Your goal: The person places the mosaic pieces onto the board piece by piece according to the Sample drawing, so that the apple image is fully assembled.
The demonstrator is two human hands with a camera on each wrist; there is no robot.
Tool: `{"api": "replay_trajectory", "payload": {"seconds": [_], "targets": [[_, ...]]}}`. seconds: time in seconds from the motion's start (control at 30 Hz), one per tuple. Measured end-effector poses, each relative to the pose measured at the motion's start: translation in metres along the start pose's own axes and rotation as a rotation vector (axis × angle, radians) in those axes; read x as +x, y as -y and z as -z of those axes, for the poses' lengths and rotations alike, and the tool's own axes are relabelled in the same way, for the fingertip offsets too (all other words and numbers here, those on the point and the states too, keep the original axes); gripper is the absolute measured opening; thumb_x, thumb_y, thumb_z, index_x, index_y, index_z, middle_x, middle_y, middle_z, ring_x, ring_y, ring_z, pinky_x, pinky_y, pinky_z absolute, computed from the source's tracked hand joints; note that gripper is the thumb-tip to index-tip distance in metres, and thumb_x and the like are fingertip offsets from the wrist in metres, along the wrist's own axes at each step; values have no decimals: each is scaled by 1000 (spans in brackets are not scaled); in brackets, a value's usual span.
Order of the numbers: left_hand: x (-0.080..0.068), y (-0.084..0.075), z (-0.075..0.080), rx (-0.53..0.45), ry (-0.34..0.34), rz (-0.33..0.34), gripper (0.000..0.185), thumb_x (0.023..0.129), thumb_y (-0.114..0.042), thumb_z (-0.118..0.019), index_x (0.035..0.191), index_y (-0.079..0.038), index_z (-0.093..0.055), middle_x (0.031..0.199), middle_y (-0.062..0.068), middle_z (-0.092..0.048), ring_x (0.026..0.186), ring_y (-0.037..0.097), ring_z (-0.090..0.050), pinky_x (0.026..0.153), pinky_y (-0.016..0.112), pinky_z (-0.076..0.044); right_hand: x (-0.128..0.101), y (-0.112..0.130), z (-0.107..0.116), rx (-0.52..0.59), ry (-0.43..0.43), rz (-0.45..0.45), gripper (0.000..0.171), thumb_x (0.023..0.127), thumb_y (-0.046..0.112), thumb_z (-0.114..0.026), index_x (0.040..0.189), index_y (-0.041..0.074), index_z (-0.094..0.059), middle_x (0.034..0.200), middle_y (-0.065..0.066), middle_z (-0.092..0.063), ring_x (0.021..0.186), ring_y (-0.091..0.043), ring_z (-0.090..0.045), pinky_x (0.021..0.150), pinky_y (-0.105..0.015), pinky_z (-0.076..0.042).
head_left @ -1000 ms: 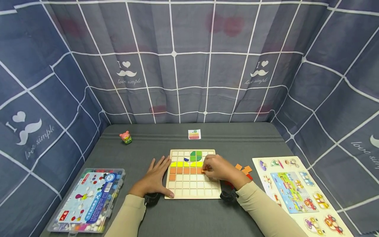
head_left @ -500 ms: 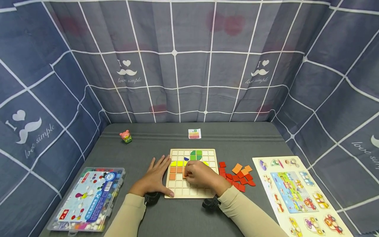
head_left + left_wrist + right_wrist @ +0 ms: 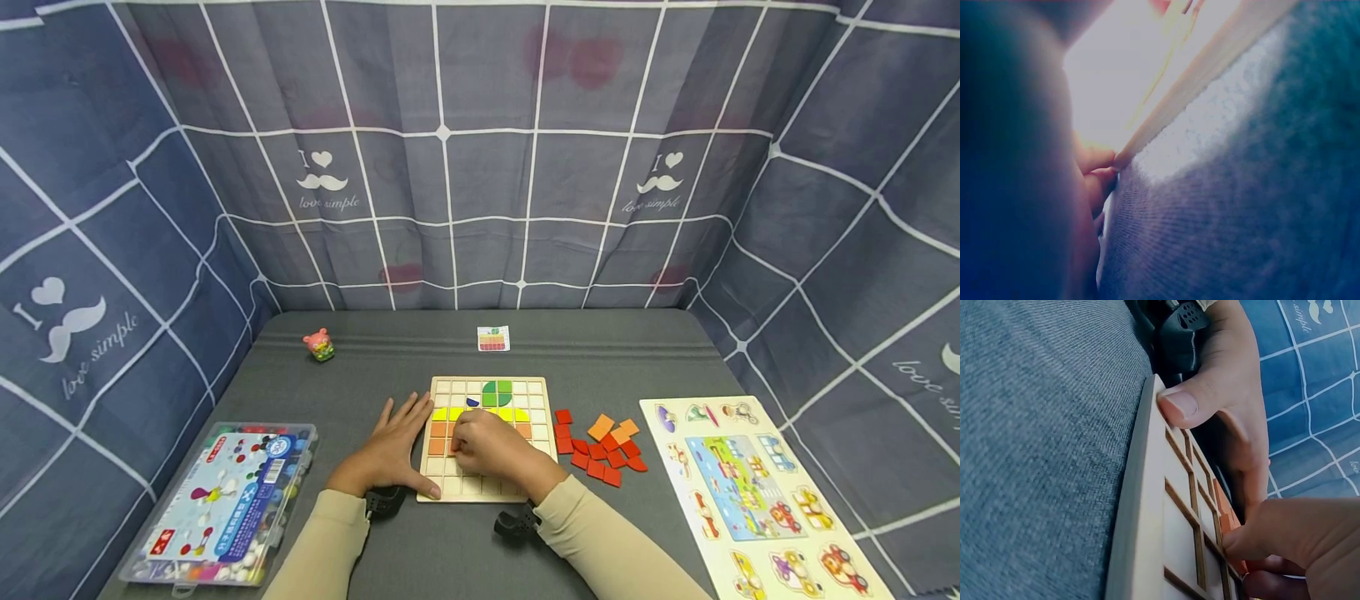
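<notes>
A wooden grid board (image 3: pixel 487 492) lies flat on the table, with rows of yellow tiles (image 3: pixel 441 415) and orange tiles (image 3: pixel 437 430), plus green pieces (image 3: pixel 497 393) and a dark blue piece (image 3: pixel 472 402) near its top. My left hand (image 3: pixel 386 450) rests along the board's left edge, fingers spread; its thumb lies on the near left corner, also seen in the right wrist view. Over the second orange row, my right hand (image 3: pixel 491 446) pinches an orange square tile (image 3: pixel 452 447) at its fingertips, mostly hidden by the fingers. The left wrist view is blurred and overexposed.
Loose red tiles (image 3: pixel 596 451) and several orange tiles (image 3: pixel 602 427) lie right of the board. A picture puzzle board (image 3: pixel 720 550) sits far right, a clear plastic case (image 3: pixel 225 500) at left. A small pattern card (image 3: pixel 492 338) and a pink figurine (image 3: pixel 318 345) stand behind.
My right hand has moved left across the board, from the right end of the upper orange row to the left part of the second, uncovering the loose tiles. My left hand stays put.
</notes>
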State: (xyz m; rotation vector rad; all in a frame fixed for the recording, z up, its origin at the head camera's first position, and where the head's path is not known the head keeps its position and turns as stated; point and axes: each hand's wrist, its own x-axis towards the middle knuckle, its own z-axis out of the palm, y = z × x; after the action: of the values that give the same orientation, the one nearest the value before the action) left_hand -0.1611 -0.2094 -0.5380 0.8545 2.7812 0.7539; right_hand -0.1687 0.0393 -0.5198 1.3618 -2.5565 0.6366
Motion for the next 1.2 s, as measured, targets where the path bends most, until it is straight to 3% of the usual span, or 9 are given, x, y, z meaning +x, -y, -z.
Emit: {"api": "replay_trajectory", "payload": {"seconds": [0.37, 0.6, 0.87, 1.07, 1.2], "targets": [[1, 1, 0, -6, -15, -13, 152, 55, -81, -89, 168, -2, -22, 173, 16, -16, 158, 39, -8, 121, 65, 7, -3, 3, 1, 5, 48, -43, 6, 89, 7, -85, 89, 11, -82, 99, 2, -69, 96, -14, -66, 87, -19, -53], [2, 0, -2, 8, -13, -18, 154, 55, -82, -88, 168, -2, -21, 174, 15, -14, 159, 37, -8, 121, 65, 7, -14, -4, 12, 48, -44, 0, 9, 89, 2, -84, 92, 9, -81, 100, 0, -68, 96, -16, -65, 89, -24, -54], [3, 2, -3, -8, 0, 2, 155, 53, -82, -89, 168, -4, -20, 174, 14, -12, 159, 36, -6, 121, 62, 10, -42, -39, 47, 30, -81, -105, 9, 90, -1, -82, 97, 5, -81, 102, -4, -69, 97, -22, -67, 85, -34, -58], [3, 4, -4, 2, -9, 9, 155, 53, -83, -88, 168, -4, -21, 174, 14, -13, 159, 36, -7, 122, 62, 10, -72, -69, 84, -4, 23, -242, 14, 92, -3, -79, 103, 4, -80, 110, -5, -69, 104, -28, -66, 93, -44, -57], [2, 3, -3, -7, -9, 7, 154, 53, -82, -89, 168, -4, -22, 174, 14, -13, 159, 36, -8, 122, 62, 10, -92, -87, 106, -53, 100, -274, 18, 91, -6, -78, 106, 4, -80, 113, -7, -68, 109, -32, -65, 96, -48, -55]]}}
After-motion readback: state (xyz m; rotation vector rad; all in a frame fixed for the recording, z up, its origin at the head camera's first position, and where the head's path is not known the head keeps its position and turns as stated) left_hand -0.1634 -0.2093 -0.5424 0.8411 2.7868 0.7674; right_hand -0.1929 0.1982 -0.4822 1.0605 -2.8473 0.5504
